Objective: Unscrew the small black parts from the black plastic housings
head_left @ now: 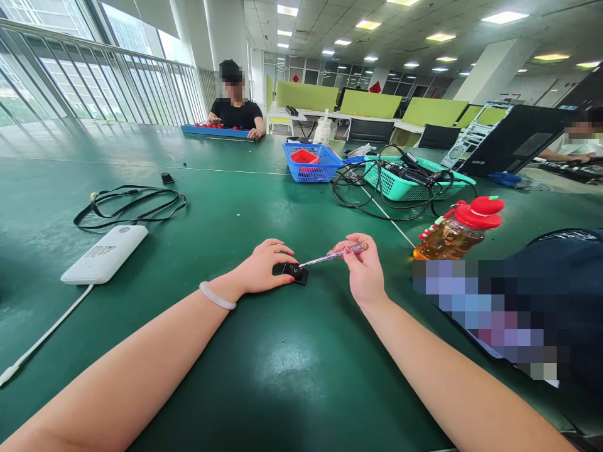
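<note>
A small black part (300,275), too small to identify, lies flat on the green table (282,376). My left hand (264,267) holds it down, with the thumb at its near edge and the fingers along its far side. In my right hand (365,270) is a slim screwdriver (330,256) with a clear purplish handle, gripped between thumb and fingers. Its shaft slants down to the left, and the tip meets or nearly meets the top of the black part. Exactly where the tip rests is too small to make out.
To the left are a white power bank (106,254) with a cable and a black cord loop (132,207). Blue (311,172) and green baskets (391,185) with tangled cables stand beyond. A red-capped bottle (459,232) is at right. Another person (235,110) sits across the table.
</note>
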### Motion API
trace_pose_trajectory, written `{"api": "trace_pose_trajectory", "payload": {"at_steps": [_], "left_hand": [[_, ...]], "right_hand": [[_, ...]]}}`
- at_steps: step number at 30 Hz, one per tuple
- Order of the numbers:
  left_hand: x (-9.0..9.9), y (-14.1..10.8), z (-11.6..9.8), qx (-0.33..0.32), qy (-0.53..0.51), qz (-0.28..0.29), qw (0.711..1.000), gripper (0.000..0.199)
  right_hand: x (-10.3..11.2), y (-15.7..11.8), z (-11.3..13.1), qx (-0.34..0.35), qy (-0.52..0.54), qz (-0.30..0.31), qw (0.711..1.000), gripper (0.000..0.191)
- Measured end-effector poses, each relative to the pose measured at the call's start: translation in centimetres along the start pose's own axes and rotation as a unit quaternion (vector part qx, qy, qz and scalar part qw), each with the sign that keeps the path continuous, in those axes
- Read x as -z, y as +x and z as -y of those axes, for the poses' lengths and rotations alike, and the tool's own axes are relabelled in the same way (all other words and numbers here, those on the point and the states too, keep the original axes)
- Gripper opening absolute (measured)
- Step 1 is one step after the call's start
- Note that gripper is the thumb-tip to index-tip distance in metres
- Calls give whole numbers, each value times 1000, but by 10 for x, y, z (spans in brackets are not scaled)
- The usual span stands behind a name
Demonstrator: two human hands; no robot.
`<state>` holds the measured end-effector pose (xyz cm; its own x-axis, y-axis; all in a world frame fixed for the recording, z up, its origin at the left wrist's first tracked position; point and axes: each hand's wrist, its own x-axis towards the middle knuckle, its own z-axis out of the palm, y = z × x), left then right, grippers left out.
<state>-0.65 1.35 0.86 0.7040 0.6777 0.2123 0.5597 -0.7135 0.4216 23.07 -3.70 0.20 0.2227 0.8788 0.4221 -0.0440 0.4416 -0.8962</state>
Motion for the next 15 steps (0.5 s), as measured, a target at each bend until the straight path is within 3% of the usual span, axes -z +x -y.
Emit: {"api": "trace_pose_trajectory", "payload": {"at_steps": [6, 15], "left_hand": [[0, 0, 0, -8, 6, 3, 1000, 34], [-1, 0, 2, -9, 0, 4, 1000, 35]], "right_hand": [[2, 0, 3, 36, -7, 23, 999, 22], [8, 7, -5, 8, -16, 34, 999, 26]]}}
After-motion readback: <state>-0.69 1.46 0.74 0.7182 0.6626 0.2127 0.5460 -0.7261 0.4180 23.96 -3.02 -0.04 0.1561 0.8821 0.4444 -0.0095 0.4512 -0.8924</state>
